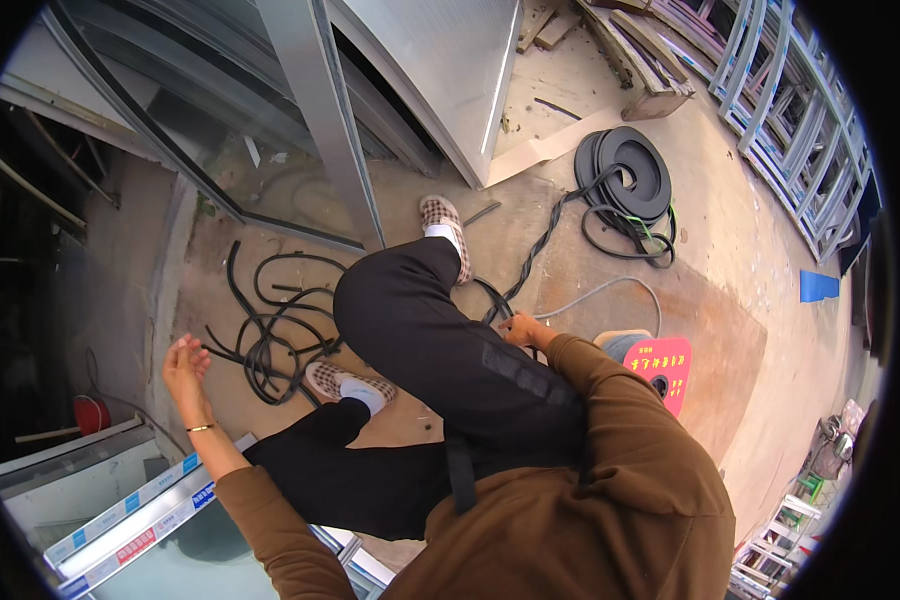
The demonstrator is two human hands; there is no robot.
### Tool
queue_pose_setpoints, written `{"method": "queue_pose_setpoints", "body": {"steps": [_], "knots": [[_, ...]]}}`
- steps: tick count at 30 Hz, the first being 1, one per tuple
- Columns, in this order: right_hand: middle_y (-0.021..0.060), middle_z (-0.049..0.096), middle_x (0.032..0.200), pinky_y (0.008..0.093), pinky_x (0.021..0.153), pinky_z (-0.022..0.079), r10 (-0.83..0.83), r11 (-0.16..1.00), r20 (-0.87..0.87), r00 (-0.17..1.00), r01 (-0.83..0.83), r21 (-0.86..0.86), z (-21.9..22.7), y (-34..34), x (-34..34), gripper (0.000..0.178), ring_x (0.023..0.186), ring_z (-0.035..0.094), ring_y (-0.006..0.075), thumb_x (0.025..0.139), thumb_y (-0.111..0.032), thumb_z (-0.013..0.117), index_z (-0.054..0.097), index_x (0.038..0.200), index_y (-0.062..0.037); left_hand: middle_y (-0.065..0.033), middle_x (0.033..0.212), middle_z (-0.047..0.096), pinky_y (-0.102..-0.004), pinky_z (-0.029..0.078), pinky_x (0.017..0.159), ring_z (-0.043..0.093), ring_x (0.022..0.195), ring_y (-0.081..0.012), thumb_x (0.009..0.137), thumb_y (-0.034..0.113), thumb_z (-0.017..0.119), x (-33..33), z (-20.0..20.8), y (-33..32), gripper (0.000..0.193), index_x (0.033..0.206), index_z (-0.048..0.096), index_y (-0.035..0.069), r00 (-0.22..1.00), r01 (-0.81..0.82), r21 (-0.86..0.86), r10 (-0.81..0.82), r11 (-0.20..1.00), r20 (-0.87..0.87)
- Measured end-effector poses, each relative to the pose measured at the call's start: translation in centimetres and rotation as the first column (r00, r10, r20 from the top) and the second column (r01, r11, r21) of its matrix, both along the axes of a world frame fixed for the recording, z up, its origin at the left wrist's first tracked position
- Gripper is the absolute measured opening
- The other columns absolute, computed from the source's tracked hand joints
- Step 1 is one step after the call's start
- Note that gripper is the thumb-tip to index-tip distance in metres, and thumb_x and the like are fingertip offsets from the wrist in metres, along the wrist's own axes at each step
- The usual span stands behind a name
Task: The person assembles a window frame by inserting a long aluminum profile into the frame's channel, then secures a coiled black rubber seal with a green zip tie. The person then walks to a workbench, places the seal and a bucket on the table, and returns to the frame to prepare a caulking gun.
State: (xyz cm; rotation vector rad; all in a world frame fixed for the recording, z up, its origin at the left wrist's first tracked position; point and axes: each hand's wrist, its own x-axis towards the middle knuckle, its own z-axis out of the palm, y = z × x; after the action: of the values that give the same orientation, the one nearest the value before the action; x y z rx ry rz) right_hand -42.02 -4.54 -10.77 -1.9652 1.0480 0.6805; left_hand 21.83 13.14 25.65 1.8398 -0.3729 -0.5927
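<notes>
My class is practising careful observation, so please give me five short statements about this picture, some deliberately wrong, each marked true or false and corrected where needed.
1. A tangle of black strips lies on the floor to the right of the left hand. True.
2. The red-faced spool is on the person's left. False: the red-faced spool is on the right, beside the right sleeve.
3. The black coil lies farther right in the picture than the right hand. True.
4. Both shoes are plain white. False: the shoes are checkered.
5. A thin band circles the left wrist. True.
</notes>
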Motion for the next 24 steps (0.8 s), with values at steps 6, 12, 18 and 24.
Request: {"method": "queue_pose_setpoints", "body": {"steps": [6, 12, 18, 24], "knots": [[0.0186, 0.080, 0.100, 0.0417, 0.088, 0.061, -0.647, 0.753, 0.110, 0.755, 0.655, -0.067, 4.0, -1.0, 0.2, 0.035, 0.090, 0.078, 0.0339, 0.080, -0.030, 0.084, 0.080, 0.102, -0.0034, -0.0073, 0.107, 0.075, -0.0266, 0.057, 0.073, 0.070, 0.084, -0.0130, 0.107, 0.030, 0.067, 0.7, 0.0, -1.2, 0.032, 0.125, 0.070, 0.004, 1.000, -0.006, 0.058, 0.006, 0.998, 0.006], [0.0042, 0.064, 0.071, 0.0275, 0.044, 0.040, -0.942, 0.041, 0.327, -0.074, 0.943, 0.331, 15.2, -12.7, -4.7, 0.007, 0.056, 0.059, 0.0126, 0.089, 0.004, 0.072, 0.069, 0.093, -0.0021, -0.0041, 0.110, 0.074, -0.0251, 0.056, 0.078, 0.068, 0.087, -0.0105, 0.109, 0.029, 0.064, -0.3, 1.0, -3.2, 0.031, 0.128, 0.070, 0.005, 0.998, 0.055, 0.014, -0.055, 0.998, 0.022], [0.0022, 0.070, 0.081, 0.0223, 0.053, 0.042, -0.410, 0.191, 0.893, -0.188, 0.939, 0.286, 41.6, -30.8, -13.9, 0.016, 0.060, 0.055, 0.0076, 0.090, 0.000, 0.075, 0.079, 0.104, 0.0025, -0.0052, 0.109, 0.074, -0.0243, 0.055, 0.075, 0.068, 0.087, -0.0105, 0.108, 0.032, 0.065, -1.2, 1.3, -4.7, 0.035, 0.128, 0.071, 0.004, 0.992, 0.114, -0.013, -0.113, 0.993, 0.063], [-0.0021, 0.066, 0.076, 0.0190, 0.055, 0.042, 0.403, -0.008, 0.913, -0.065, 0.997, 0.074, 64.5, -30.8, -20.0, 0.016, 0.060, 0.055, 0.0044, 0.093, -0.002, 0.078, 0.081, 0.109, 0.0007, -0.0061, 0.110, 0.074, -0.0250, 0.055, 0.074, 0.068, 0.087, -0.0120, 0.107, 0.032, 0.066, -1.0, 1.4, -4.9, 0.036, 0.129, 0.071, 0.004, 0.994, 0.078, -0.038, -0.075, 0.996, 0.082]]}}
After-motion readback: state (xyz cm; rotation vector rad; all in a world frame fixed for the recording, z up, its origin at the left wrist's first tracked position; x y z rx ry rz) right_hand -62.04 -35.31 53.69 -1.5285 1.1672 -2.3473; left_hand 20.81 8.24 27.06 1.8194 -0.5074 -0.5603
